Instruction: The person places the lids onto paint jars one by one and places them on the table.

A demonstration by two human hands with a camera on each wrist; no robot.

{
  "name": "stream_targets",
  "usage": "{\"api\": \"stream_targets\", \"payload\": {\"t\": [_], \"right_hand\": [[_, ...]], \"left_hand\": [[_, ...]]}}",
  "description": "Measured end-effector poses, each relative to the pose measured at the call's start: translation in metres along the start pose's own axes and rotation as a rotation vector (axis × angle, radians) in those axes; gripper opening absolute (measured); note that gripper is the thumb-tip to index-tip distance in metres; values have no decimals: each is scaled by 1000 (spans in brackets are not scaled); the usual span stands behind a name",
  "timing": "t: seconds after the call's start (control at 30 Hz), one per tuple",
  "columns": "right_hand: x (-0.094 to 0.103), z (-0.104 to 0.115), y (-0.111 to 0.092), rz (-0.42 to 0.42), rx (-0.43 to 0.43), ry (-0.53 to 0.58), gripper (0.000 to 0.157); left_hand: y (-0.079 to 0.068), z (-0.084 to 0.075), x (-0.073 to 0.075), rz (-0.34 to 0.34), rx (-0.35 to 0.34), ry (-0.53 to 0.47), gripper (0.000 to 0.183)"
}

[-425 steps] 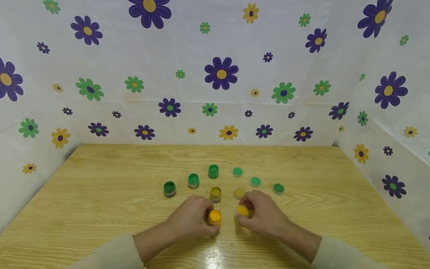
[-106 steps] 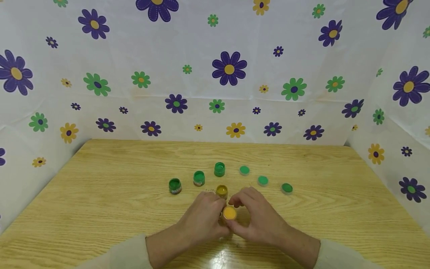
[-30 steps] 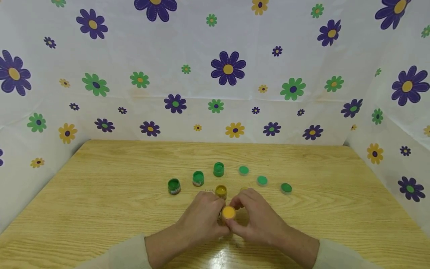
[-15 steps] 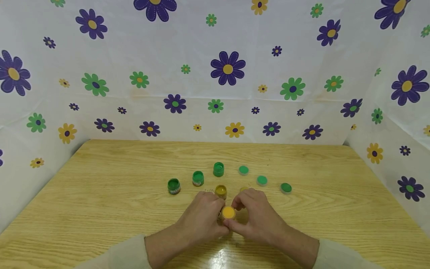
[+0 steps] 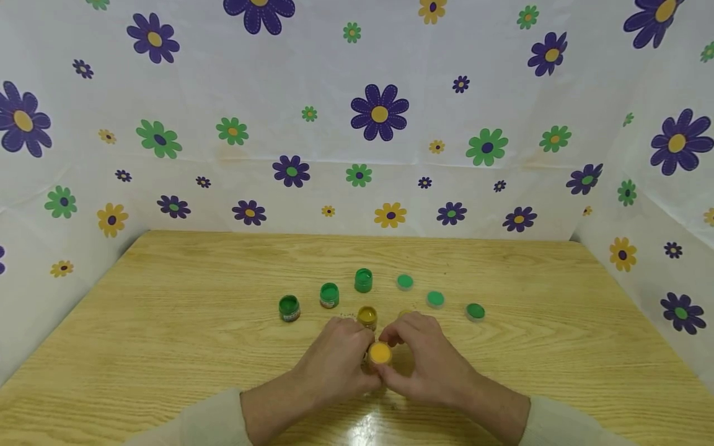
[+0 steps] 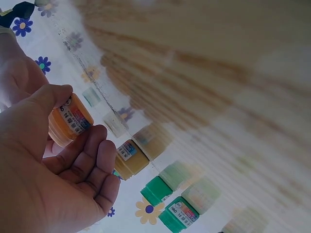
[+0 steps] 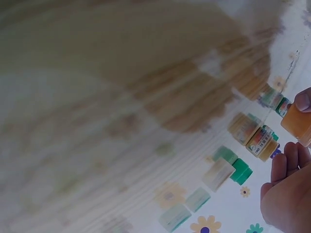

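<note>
A small paint jar of orange-yellow paint, its label showing, stands between both hands. On top of it in the head view lies its yellow lid. My left hand grips the jar's body from the left, thumb and fingers around it. From the right, my right hand pinches the lid's edge with thumb and curled forefinger; its other fingers hang below in the right wrist view. Just behind the hands stands an uncapped ochre paint jar. A matching ochre lid is mostly hidden behind the right hand.
Three uncapped green jars, dark, mid-green and bright, form a slanting row behind. To their right lie three green lids. The wooden table ends at a flowered white cloth.
Fourteen seconds ago the jar was uncapped and the right hand held the lid apart. The lid has since come onto the jar; over the last second the hands barely moved.
</note>
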State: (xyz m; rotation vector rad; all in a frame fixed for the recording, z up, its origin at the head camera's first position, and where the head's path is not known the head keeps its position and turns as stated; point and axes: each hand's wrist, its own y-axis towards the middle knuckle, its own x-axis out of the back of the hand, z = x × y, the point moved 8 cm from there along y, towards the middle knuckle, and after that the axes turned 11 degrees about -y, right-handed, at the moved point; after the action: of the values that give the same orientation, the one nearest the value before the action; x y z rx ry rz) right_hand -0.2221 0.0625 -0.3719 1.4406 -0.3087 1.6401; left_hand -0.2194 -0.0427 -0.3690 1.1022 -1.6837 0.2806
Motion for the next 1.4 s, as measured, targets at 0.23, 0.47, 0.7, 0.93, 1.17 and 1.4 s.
{"api": "stream_targets", "payload": {"t": [0.23,0.47,0.7,0.93,1.17,1.4], "right_hand": [[-1,0,0,9,6,17,20],[-1,-1,0,22,-23,1,19],[0,-2,0,19,-34,-15,23],[-1,-5,0,34,-55,-4,25],[-1,-4,0,30,-35,20,25],[-2,-1,-1,22,7,35,26]], "left_hand": [[1,-1,1,-5,-9,-4,30],[0,-1,1,-7,-13,9,33],[1,0,0,12,5,18,34],[2,1,-1,22,10,29,34],[2,1,-1,23,4,32,32],[1,0,1,-3,-8,1,28]]}}
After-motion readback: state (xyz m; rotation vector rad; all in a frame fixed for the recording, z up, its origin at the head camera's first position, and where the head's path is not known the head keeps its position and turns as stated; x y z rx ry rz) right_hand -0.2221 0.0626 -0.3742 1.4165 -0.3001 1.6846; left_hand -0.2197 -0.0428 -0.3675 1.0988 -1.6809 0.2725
